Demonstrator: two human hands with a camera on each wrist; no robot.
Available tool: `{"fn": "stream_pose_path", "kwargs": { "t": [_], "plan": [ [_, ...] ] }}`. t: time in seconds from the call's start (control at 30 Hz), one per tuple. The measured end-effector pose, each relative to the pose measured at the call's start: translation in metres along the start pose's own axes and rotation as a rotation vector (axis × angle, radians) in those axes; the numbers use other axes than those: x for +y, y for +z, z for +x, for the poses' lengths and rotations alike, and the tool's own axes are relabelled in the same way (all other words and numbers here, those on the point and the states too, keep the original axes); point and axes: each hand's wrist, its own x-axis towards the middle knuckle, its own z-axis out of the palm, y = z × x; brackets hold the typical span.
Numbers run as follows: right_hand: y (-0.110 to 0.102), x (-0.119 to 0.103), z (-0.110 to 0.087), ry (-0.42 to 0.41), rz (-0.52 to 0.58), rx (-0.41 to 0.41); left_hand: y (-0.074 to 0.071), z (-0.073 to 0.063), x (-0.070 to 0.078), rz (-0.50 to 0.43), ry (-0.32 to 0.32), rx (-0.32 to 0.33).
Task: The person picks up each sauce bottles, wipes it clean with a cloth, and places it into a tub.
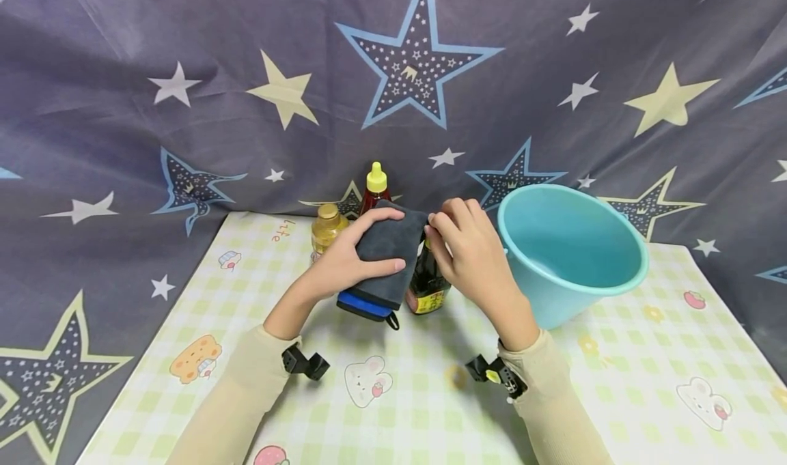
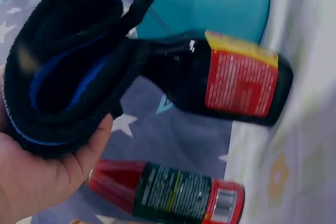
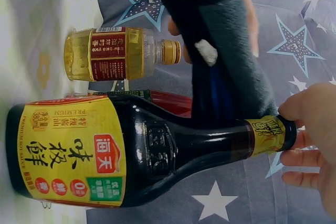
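Note:
My left hand (image 1: 335, 267) grips a folded dark grey cloth (image 1: 390, 246) with a blue layer inside and a black loop at its lower end. The cloth is against the neck of a soy sauce bottle (image 3: 71, 156), which stands upright on the table. At the bottle's top, my right hand (image 1: 473, 253) pinches the dark cap with thumb and fingers. In the head view the cloth and right hand hide much of the bottle. A red sauce bottle (image 2: 173, 191) with a yellow nozzle stands behind the cloth, beside a small oil bottle (image 3: 113, 53) with a gold cap.
A turquoise bucket (image 1: 547, 298) stands close to the right of my right hand. The table (image 1: 406, 424) has a green-and-white checked cover with cartoon prints. A dark star-patterned curtain (image 1: 233, 123) hangs behind its back edge.

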Motion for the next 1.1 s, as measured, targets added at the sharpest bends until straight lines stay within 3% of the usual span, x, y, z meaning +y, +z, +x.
{"fn": "stream_pose_path", "kwargs": {
  "t": [0.3,0.63,1.1],
  "plan": [
    [0.0,0.0,-0.001,0.011,0.004,-0.018,0.012,0.003,-0.006,0.009,-0.003,0.009],
    [0.0,0.0,0.0,0.001,0.011,-0.004,0.015,0.005,-0.012,0.111,0.027,0.007],
    [0.0,0.0,0.0,0.0,0.015,-0.005,0.013,0.005,-0.019,0.253,0.003,-0.019]
  ]
}}
